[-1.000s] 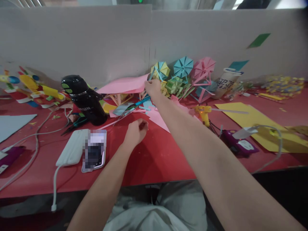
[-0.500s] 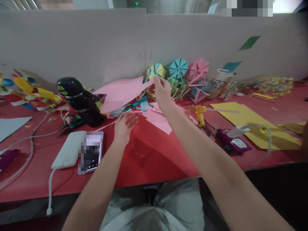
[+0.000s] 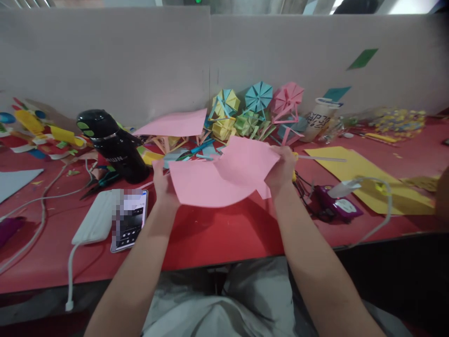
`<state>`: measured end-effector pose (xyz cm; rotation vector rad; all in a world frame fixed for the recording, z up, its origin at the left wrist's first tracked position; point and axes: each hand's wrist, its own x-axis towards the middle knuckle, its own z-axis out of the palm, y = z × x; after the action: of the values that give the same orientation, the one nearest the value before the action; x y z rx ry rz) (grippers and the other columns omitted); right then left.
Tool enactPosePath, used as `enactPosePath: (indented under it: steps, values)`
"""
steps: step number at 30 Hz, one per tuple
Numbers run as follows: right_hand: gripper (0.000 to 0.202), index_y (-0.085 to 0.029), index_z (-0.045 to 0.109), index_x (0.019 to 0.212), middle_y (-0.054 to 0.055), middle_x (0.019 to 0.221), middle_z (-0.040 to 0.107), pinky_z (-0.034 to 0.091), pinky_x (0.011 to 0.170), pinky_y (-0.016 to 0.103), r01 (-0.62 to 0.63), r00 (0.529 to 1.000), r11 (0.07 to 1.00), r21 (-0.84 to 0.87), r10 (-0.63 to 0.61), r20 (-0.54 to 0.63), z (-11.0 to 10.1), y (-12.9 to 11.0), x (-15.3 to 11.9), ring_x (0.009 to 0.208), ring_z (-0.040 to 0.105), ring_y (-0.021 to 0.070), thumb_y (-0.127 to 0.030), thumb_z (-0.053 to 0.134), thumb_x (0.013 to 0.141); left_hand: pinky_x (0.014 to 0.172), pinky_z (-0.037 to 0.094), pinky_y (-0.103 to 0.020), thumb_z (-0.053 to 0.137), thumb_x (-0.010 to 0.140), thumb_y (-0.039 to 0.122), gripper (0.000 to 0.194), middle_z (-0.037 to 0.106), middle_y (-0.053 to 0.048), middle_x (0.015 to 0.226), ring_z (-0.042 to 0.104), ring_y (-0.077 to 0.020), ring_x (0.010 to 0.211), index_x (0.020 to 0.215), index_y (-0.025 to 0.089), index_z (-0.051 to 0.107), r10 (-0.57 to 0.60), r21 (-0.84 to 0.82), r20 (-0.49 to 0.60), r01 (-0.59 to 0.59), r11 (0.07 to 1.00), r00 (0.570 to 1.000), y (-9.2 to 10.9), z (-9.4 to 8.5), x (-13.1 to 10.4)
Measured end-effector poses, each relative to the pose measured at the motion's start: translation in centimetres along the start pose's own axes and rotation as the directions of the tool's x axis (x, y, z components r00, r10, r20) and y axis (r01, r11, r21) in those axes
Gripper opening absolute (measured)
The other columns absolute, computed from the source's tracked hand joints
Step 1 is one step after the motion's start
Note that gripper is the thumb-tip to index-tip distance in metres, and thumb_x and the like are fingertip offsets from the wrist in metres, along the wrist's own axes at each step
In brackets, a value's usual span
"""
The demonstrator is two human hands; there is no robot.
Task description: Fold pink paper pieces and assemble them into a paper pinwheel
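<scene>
A pink sheet of paper [image 3: 210, 185] with an uneven cut upper edge is stretched between my two hands, bowed and raised over the table. My left hand [image 3: 164, 187] is closed at its left edge, thumb up. At the right side, my right hand [image 3: 282, 171] pinches the sheet, its fingers partly behind the paper. Another piece of pink paper [image 3: 264, 191] shows below the sheet near my right hand. Further back, a separate pink sheet [image 3: 175, 124] rests on top of small paper structures. The raised sheet hides most of the scraps behind it.
Folded paper umbrellas [image 3: 258, 97] stand against the grey partition [image 3: 105, 56]. To the left are a black bottle [image 3: 114, 150], a phone [image 3: 131, 224] and a white power bank [image 3: 96, 217]. Yellow paper [image 3: 372, 182], a purple device [image 3: 336, 203] and a paper cup [image 3: 321, 119] lie right.
My right hand has come down and to the right from the back pink sheet, which now lies flatter. A pink sheet is now lifted between both hands; my left hand has shifted slightly left and closed.
</scene>
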<state>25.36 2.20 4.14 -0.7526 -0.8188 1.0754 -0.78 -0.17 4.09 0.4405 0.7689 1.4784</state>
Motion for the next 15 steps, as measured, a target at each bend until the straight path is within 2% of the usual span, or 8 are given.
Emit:
enactPosePath:
  steps: [2,4,7,9,10,13,15]
  values:
    - [0.021,-0.023,0.05,0.06,-0.001,0.062,0.049,0.049,0.06,0.032,0.011,0.998,1.0,0.023,-0.013,0.058,-0.3,-0.4,-0.4,0.058,0.05,0.0147,-0.039,0.061,0.065,0.07,0.057,-0.035,0.06,0.076,0.028,0.018,0.07,-0.007,0.074,0.07,-0.0258,0.079,0.085,0.014,0.066,-0.127,0.153,-0.006,0.126,0.98,0.992,-0.3,0.3,-0.2]
    - [0.024,-0.022,0.05,0.055,-0.001,0.059,0.047,0.044,0.054,0.03,-0.064,0.976,0.997,-0.033,0.069,0.207,-0.1,-0.5,-1.0,0.053,0.043,0.0127,-0.039,0.065,0.062,0.067,0.056,-0.029,0.062,0.068,0.012,0.022,0.07,-0.006,0.074,0.069,-0.0197,0.069,0.089,0.012,0.067,-0.208,0.293,0.012,0.195,0.936,0.978,-0.8,0.4,-0.5]
    - [0.03,-0.02,0.05,0.047,0.0,0.064,0.054,0.041,0.053,0.028,-0.119,0.885,0.981,-0.154,0.175,0.432,0.6,-0.2,-1.9,0.055,0.045,0.0116,-0.037,0.072,0.057,0.067,0.054,-0.026,0.059,0.062,-0.002,0.045,0.071,-0.007,0.076,0.068,-0.0165,0.069,0.105,0.01,0.065,-0.166,0.402,-0.013,0.157,0.902,0.986,-1.7,0.4,-0.6]
    - [0.03,-0.019,0.054,0.048,0.002,0.074,0.062,0.046,0.064,0.029,-0.116,0.791,0.959,-0.257,0.246,0.561,1.1,0.1,-2.5,0.067,0.054,0.0138,-0.037,0.075,0.061,0.068,0.054,-0.027,0.061,0.065,0.0,0.045,0.071,-0.008,0.079,0.068,-0.0163,0.069,0.109,0.01,0.064,-0.129,0.424,-0.043,0.135,0.895,0.991,-2.1,0.3,-0.6]
    - [0.031,-0.019,0.056,0.049,0.003,0.077,0.064,0.047,0.07,0.03,-0.103,0.723,0.939,-0.329,0.298,0.623,1.3,0.2,-2.7,0.072,0.057,0.0149,-0.037,0.076,0.064,0.068,0.054,-0.028,0.063,0.068,0.004,0.04,0.071,-0.008,0.081,0.068,-0.0163,0.069,0.107,0.011,0.065,-0.121,0.427,-0.04,0.127,0.895,0.992,-2.3,0.3,-0.5]
    - [0.025,-0.018,0.066,0.058,0.006,0.086,0.069,0.047,0.084,0.033,-0.045,0.539,0.882,-0.47,0.418,0.731,2.0,0.7,-3.3,0.083,0.061,0.0173,-0.037,0.074,0.072,0.073,0.054,-0.03,0.072,0.073,0.021,0.023,0.072,-0.01,0.086,0.068,-0.0181,0.075,0.093,0.011,0.068,-0.13,0.446,0.075,0.083,0.891,0.989,-2.6,0.2,-0.4]
    - [0.025,-0.017,0.068,0.06,0.006,0.087,0.07,0.048,0.087,0.034,-0.037,0.464,0.87,-0.492,0.451,0.762,2.5,0.9,-3.7,0.087,0.064,0.0189,-0.038,0.075,0.073,0.075,0.053,-0.031,0.078,0.069,0.03,0.028,0.072,-0.009,0.086,0.067,-0.019,0.079,0.088,0.012,0.068,-0.112,0.488,0.156,0.022,0.873,0.981,-2.9,0.1,-0.4]
